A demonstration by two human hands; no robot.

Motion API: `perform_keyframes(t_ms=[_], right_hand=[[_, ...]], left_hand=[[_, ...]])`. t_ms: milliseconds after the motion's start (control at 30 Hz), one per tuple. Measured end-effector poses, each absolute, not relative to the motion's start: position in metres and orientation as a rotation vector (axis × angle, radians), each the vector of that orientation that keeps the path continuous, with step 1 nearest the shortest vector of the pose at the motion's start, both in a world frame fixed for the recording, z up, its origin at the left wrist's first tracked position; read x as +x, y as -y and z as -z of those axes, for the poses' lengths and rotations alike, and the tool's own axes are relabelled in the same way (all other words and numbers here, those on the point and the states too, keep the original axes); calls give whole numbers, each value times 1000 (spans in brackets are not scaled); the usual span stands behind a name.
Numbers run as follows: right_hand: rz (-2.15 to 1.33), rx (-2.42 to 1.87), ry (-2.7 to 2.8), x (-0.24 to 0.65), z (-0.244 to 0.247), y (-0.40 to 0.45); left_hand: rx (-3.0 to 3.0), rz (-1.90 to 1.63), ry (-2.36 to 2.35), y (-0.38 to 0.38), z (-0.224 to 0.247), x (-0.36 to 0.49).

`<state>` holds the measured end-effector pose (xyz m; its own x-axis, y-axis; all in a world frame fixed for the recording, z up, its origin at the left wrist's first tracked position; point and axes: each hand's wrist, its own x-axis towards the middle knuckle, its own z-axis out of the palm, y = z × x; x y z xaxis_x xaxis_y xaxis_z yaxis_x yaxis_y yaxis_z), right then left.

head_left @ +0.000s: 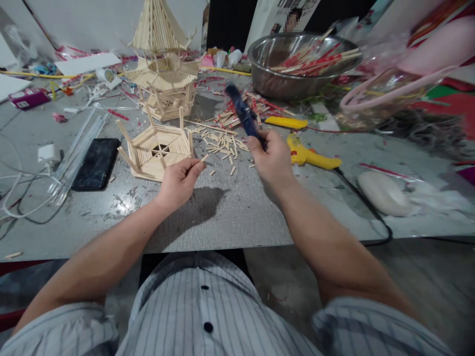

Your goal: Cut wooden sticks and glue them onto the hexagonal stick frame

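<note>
My left hand is closed, pinching a short wooden stick between thumb and fingertips. It is at the front right of a six-sided stick base with upright posts at its corners. My right hand is wrapped round a dark blue, elongated tool, held up above the table; motion blur hides its kind. Short cut stick pieces lie scattered between and behind the hands. Behind the base stands a stick pagoda with a pointed roof.
A yellow glue gun lies right of my right hand, its black cord trailing over the table edge. Behind it is a yellow-handled cutter. A steel bowl holds red-marked sticks. A black phone, white cables and a pale rounded object lie around.
</note>
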<state>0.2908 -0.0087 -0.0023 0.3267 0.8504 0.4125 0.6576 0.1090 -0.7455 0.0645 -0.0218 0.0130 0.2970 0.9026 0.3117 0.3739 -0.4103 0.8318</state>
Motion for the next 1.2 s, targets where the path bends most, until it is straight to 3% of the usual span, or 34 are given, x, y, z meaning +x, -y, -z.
perform_keyframes(t_ms=[167,467,867,1067,1200], right_hand=[[-701,-1282,1086,290,-5,11],[-1319,-1032,1292,290,-14,25],[-1314,-1084,1302,272,-6,25],[-1471,-951,1346,264,-10,35],[-1288,-867,1349,263,-12,34]], left_hand=[[1935,-1114,-1109,22,-9,63],[1824,-1103,-1053,25,-8,64],[1629,-1000,-912,24,-7,67],[1661,-896,-786,28,-7,71],[1770,-911,-765,28,-7,73]])
